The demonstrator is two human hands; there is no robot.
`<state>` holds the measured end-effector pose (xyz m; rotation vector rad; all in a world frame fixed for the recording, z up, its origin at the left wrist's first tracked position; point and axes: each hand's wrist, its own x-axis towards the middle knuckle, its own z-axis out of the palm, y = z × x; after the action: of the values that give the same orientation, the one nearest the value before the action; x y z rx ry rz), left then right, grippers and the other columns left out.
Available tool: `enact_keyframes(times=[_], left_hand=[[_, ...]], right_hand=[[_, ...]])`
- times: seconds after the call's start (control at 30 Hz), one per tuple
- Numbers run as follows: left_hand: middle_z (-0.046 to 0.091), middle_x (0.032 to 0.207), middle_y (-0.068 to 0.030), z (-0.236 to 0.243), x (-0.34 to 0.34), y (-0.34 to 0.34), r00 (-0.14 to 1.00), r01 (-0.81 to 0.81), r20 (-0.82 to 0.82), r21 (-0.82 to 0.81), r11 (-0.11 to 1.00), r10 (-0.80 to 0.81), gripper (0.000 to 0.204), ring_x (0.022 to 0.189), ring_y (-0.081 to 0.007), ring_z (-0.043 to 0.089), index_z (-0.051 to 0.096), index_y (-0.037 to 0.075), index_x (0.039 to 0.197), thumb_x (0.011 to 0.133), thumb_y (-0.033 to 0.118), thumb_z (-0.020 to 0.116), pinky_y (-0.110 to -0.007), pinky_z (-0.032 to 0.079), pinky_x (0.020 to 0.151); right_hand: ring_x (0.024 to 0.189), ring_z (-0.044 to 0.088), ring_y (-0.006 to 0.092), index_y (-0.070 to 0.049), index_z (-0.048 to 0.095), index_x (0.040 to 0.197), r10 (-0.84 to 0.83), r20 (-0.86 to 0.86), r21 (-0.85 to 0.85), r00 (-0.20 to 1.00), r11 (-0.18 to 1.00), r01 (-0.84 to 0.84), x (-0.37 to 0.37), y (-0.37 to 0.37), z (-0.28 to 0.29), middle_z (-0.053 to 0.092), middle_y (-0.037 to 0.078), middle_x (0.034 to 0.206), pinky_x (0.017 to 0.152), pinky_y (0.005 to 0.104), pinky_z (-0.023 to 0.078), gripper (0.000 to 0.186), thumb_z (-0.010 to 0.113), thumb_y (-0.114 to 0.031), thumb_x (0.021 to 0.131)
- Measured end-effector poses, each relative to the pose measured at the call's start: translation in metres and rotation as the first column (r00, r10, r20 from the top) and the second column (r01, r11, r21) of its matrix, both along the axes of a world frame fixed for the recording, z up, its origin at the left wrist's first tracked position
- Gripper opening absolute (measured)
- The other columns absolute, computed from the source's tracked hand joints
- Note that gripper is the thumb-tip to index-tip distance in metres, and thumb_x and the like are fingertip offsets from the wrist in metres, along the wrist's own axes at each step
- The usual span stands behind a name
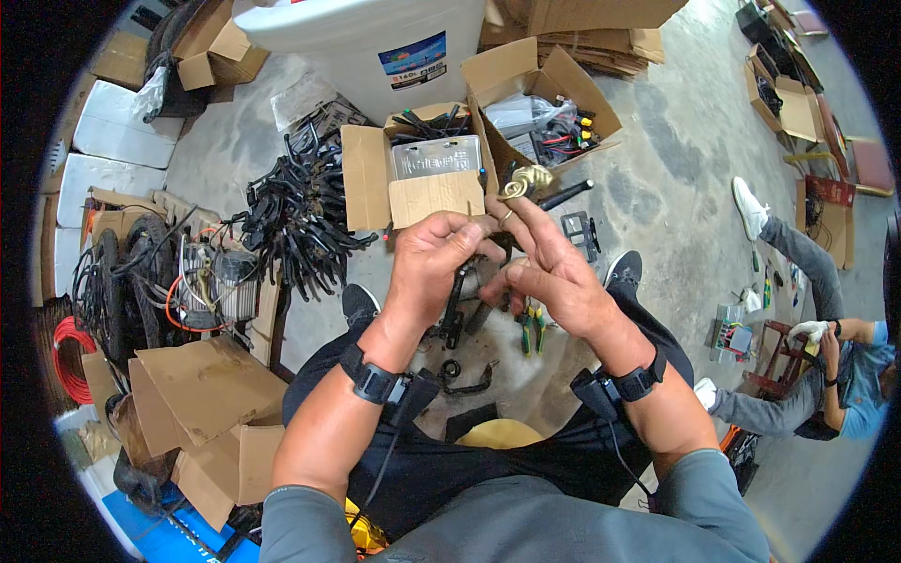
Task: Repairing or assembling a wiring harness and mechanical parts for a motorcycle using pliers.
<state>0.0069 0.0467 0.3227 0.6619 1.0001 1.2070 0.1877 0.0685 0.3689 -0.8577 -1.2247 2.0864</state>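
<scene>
Now my left fingers (458, 242) pinch a thin yellowish bit (471, 210). My right fingers (544, 231) bend near a gold coil (531, 180); I can't tell if they hold anything.

Left forearm (328, 422) angled to 1 o'clock, right forearm (671, 408) to 11. Left hand (430, 263): thumb and index pinched. Right hand (558, 272): upper fingers (537, 223) extended toward 11, thumb apart, toward 10.
</scene>
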Motion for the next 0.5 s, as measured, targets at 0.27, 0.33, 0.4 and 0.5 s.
enact_keyframes(times=[0.27,0.33,0.4,0.5], left_hand=[[0.066,0.09,-0.0064,-0.007,-0.001,0.004,0.973,0.194,-0.149,0.134,0.972,-0.174,0.013,0.077,-0.0149,0.063,0.065,-0.001,0.093,0.093,0.011,0.06,-0.028,0.05,0.071],[0.064,0.081,-0.0035,-0.004,0.001,0.003,0.98,0.166,-0.122,0.08,0.983,-0.156,0.012,0.068,-0.0108,0.058,0.066,-0.001,0.089,0.091,0.01,0.062,-0.025,0.047,0.064],[0.063,0.08,-0.0031,-0.002,0.0,0.002,0.979,0.169,-0.131,0.091,0.981,-0.156,0.012,0.067,-0.0107,0.058,0.066,-0.001,0.089,0.091,0.01,0.062,-0.025,0.047,0.063],[0.062,0.079,-0.0036,0.007,-0.001,0.001,0.982,0.174,-0.095,0.102,0.979,-0.165,0.014,0.066,-0.0112,0.057,0.066,-0.001,0.087,0.091,0.012,0.062,-0.025,0.047,0.061]], right_hand=[[0.084,0.062,0.0143,-0.005,0.013,0.151,0.071,0.236,0.216,0.969,0.969,-0.124,0.004,-0.005,-0.02,0.045,0.013,0.135,0.067,0.0276,0.051,0.076,0.056,0.0,0.088],[0.078,0.06,0.013,-0.004,0.02,0.15,0.058,0.293,0.232,0.954,0.964,-0.13,0.005,-0.005,-0.023,0.058,0.013,0.12,0.068,0.0298,0.05,0.077,0.063,-0.004,0.086],[0.073,0.056,0.0105,-0.002,0.024,0.147,0.013,0.38,0.366,0.925,0.916,-0.163,0.004,-0.007,-0.023,0.062,0.01,0.106,0.067,0.0283,0.049,0.074,0.064,-0.005,0.086],[0.074,0.058,0.0112,-0.004,0.025,0.147,-0.003,0.234,0.194,0.972,0.98,-0.043,0.007,-0.004,-0.028,0.063,0.008,0.102,0.067,0.0274,0.049,0.072,0.063,-0.006,0.086]])
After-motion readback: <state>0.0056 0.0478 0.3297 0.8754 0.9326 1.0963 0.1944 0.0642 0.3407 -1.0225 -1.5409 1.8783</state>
